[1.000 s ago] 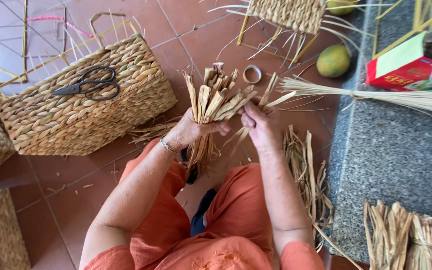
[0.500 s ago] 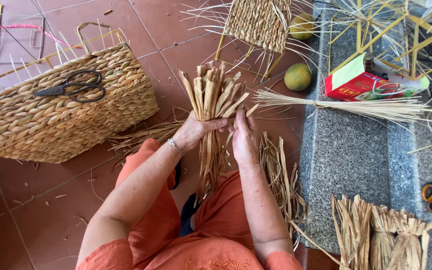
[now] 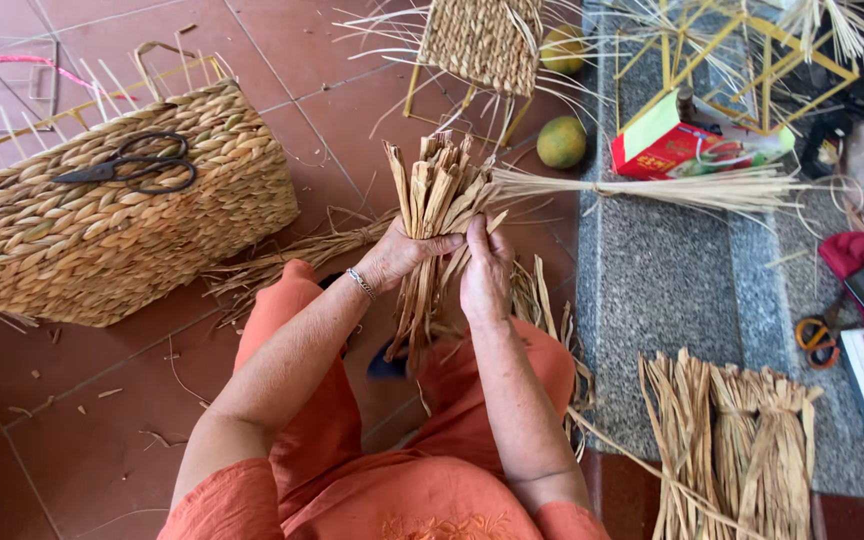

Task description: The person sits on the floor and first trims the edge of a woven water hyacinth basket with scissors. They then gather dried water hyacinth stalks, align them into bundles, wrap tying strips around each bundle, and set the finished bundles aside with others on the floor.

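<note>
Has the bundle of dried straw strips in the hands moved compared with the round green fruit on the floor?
Cannot tell. The camera shifted; the straw bundle in the left hand and right hand keeps about the same offset from the green fruit.

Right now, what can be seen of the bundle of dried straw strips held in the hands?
The bundle of dried straw strips is a sheaf of flat, tan, stiff-looking blades, standing roughly upright above the lap. Its top ends fan out unevenly, cut to differing lengths; the lower ends hang between the knees over the orange trousers. The left hand wraps its middle from one side, and the right hand presses the other side, fingers up along the strips.
</note>
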A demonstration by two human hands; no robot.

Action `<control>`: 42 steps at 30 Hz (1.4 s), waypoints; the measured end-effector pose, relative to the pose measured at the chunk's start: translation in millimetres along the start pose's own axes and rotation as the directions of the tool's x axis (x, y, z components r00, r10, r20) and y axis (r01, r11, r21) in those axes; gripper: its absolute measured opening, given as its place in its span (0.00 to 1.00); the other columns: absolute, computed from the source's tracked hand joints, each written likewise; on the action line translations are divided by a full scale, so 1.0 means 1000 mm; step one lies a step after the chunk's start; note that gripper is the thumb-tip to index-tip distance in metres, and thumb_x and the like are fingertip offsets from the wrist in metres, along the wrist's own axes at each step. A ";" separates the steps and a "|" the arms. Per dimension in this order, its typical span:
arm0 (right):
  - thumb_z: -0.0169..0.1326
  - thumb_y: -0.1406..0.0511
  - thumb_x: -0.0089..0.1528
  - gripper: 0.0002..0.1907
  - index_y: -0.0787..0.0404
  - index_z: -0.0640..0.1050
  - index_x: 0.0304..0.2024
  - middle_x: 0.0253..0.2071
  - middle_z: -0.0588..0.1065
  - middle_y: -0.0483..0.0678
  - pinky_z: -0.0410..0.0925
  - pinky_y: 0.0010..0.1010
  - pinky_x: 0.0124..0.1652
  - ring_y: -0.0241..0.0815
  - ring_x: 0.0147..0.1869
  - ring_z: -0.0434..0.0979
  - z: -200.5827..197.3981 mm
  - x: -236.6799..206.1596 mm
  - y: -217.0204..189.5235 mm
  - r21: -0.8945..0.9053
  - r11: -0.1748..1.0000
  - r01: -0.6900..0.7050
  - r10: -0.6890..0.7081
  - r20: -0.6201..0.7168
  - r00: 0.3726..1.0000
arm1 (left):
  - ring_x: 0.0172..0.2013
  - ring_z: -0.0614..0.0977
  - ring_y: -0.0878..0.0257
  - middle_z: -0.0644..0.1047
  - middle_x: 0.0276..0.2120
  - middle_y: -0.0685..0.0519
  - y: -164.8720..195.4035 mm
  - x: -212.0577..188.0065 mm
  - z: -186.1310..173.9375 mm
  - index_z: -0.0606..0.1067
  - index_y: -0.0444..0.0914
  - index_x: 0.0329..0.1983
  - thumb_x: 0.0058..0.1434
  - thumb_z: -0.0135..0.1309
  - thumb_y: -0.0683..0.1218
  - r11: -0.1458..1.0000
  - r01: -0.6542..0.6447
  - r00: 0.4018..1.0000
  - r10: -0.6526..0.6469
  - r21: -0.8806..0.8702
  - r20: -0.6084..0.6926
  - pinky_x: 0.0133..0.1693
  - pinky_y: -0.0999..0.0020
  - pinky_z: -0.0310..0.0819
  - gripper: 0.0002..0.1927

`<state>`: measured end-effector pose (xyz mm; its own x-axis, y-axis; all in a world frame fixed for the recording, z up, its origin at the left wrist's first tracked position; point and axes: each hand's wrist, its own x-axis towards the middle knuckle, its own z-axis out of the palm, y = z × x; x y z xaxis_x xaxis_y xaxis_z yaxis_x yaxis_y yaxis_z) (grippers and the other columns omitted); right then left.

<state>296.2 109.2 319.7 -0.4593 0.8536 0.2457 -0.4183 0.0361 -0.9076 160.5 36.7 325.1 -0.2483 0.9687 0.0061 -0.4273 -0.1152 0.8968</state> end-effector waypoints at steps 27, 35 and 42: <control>0.70 0.60 0.55 0.37 0.62 0.69 0.63 0.50 0.79 0.49 0.74 0.32 0.55 0.38 0.52 0.81 -0.040 -0.059 0.104 -0.327 0.891 -0.316 0.352 0.056 0.934 | 0.38 0.80 0.58 0.77 0.36 0.50 -0.014 0.050 0.025 0.73 0.34 0.50 0.66 0.59 0.35 0.976 0.217 0.975 -0.216 -0.002 -0.043 0.43 0.62 0.79 0.11; 0.67 0.63 0.62 0.27 0.64 0.74 0.60 0.44 0.78 0.47 0.73 0.30 0.49 0.34 0.47 0.74 -0.032 -0.078 0.115 -0.007 0.907 -0.420 0.415 0.181 0.892 | 0.40 0.81 0.57 0.77 0.36 0.49 0.013 0.062 0.014 0.72 0.34 0.58 0.62 0.64 0.38 0.942 0.335 0.931 -0.328 -0.018 0.163 0.54 0.50 0.81 0.22; 0.65 0.63 0.54 0.27 0.60 0.74 0.56 0.41 0.80 0.50 0.72 0.36 0.47 0.45 0.45 0.80 -0.032 -0.089 0.134 -0.278 0.845 -0.456 0.504 0.132 0.853 | 0.37 0.79 0.56 0.76 0.37 0.47 0.007 0.073 -0.096 0.72 0.31 0.53 0.71 0.60 0.34 0.984 0.158 0.986 -0.161 0.077 0.042 0.46 0.57 0.76 0.11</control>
<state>305.9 54.6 165.2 -0.7063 0.6782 -0.2030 0.0739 -0.2146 -0.9739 56.5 85.7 289.1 -0.1398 0.9828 -0.1204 -0.3932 0.0565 0.9177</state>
